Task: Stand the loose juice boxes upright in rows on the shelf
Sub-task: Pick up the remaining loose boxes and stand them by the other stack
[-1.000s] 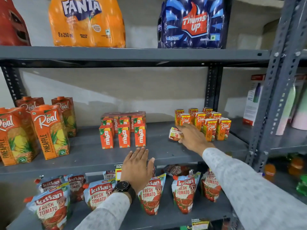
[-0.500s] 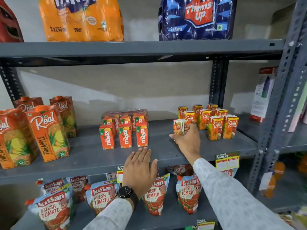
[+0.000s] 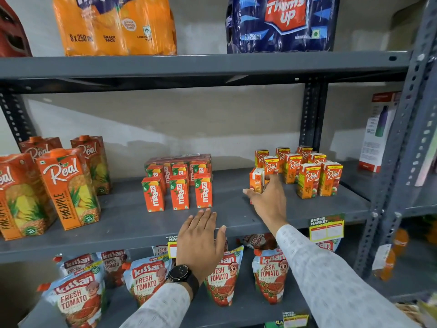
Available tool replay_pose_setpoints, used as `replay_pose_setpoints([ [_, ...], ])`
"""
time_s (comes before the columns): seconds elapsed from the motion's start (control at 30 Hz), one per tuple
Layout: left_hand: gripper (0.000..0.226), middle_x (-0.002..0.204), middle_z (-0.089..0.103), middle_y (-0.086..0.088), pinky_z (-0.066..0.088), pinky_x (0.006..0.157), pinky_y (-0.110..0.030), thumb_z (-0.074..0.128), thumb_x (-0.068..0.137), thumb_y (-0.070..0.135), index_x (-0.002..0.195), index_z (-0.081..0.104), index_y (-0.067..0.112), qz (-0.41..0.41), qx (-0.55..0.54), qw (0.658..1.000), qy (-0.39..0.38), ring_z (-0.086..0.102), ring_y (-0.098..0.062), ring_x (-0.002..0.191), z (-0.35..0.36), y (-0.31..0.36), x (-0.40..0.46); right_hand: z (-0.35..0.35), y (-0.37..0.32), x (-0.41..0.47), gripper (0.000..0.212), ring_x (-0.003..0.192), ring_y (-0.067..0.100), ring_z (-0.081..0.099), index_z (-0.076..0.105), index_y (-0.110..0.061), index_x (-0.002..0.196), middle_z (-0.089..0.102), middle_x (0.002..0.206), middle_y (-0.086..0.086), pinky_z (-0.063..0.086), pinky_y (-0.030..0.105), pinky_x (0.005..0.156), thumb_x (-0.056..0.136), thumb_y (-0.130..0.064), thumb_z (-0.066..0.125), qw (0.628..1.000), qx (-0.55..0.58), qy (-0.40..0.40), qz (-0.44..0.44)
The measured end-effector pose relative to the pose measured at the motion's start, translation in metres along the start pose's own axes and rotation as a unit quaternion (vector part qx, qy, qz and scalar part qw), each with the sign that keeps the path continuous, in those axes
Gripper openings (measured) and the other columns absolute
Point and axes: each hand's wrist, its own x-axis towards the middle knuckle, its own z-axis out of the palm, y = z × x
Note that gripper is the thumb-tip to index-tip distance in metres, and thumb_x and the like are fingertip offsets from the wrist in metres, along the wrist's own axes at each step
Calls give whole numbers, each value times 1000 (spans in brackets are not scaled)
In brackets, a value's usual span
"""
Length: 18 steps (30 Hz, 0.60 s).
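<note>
Juice box (image 3: 256, 183) upright, right hand (image 3: 269, 200) gripping

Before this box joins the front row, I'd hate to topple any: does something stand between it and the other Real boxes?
Nothing visible: bare shelf separates the held juice box from the front-row Real boxes.

Bright, even light; wide-angle edge bending, perhaps slight blur.
</note>
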Motion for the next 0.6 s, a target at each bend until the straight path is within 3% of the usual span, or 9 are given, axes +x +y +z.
replay_pose_setpoints([
  [0.13,61,145,59,0,33,117,-40,27,102,56,139,59,20,0,3,1000,-1,52,-17,138,1,0,0,0,3,1,63,113,28,66,45,-21,138,65,126,2,50,35,86,86,-20,80,1000,0,0,-4],
  [0.27,62,145,59,0,32,117,-40,25,102,57,140,58,20,-2,4,1000,-1,51,-18,138,1,0,0,-2,1,3,62,121,23,60,46,-21,140,60,134,1,52,42,99,87,-20,79,1000,13,7,6],
  [0.37,64,146,58,0,30,118,-40,23,102,57,141,57,20,-1,2,1000,-1,50,-18,139,1,0,0,-2,2,3,64,125,26,61,44,-22,146,60,139,3,52,44,100,91,-17,77,1000,21,-2,10],
  [0.43,64,147,57,0,29,119,-40,22,102,57,142,56,20,-2,1,1000,-3,49,-18,140,0,1,0,-3,1,2,69,126,25,60,41,-23,148,59,140,2,52,42,99,90,-22,78,1000,24,2,12],
  [0.53,63,148,56,0,29,119,-40,24,102,56,142,56,20,-1,-1,1000,-4,48,-17,141,0,1,0,-3,-3,-1,87,122,21,58,41,-23,143,56,137,1,53,42,99,75,-52,86,1000,-10,27,11],
  [0.6,63,149,55,1,29,120,-40,23,102,57,143,55,20,-1,-4,1000,-6,47,-17,141,0,1,0,-1,-6,-4,91,119,25,60,40,-20,140,56,134,4,56,47,96,71,-57,87,998,-56,28,13],
])
